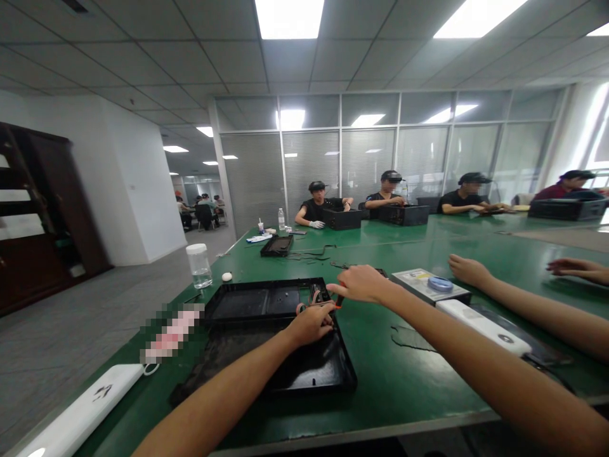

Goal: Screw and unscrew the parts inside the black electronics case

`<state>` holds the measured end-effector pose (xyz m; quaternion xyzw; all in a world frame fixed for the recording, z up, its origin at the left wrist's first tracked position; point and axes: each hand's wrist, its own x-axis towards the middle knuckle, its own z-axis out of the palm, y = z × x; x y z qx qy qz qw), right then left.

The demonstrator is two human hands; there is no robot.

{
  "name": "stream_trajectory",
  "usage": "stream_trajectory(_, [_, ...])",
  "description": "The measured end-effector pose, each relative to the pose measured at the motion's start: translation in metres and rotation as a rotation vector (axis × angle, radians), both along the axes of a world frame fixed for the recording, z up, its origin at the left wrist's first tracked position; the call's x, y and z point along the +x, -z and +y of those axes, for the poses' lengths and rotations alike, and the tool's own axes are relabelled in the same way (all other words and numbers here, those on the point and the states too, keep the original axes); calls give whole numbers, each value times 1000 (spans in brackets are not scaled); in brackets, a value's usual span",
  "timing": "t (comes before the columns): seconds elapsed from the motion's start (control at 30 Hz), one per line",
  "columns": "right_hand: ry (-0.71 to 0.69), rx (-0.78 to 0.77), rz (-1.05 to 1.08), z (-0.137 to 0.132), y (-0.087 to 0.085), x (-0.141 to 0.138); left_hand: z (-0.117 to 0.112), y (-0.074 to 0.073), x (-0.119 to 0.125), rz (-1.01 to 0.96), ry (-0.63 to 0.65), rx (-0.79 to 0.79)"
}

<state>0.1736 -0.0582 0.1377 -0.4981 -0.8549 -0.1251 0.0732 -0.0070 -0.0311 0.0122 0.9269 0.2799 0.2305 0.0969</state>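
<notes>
An open black computer case (pixel 266 374) lies on the green table (pixel 399 374) in front of me. My left hand (pixel 311 324) rests at the case's right inner edge, fingers closed on a bundle of orange and brown wires (pixel 309 306). Just above it, my right hand (pixel 359 284) is closed in a pinch around a small red-handled tool (pixel 339 299) that points down into the case. What the tool's tip touches is hidden by my hands.
A grey drive (pixel 419 279) with a blue tape roll (pixel 440 284) and a white panel (pixel 483 325) lie to the right, beside a neighbouring person's hands (pixel 469 270). A clear jar (pixel 198 265) and another white panel (pixel 80 416) are on the left. Several people work at the far end.
</notes>
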Motion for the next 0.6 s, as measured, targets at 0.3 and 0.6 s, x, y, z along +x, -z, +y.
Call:
stream_trajectory(0.3, [20, -422, 1365, 42, 109, 89, -4, -7, 3, 57, 16, 128])
stream_trajectory(0.6, [-33, -430, 1799, 59, 129, 79, -3, -5, -1, 220, 116, 130])
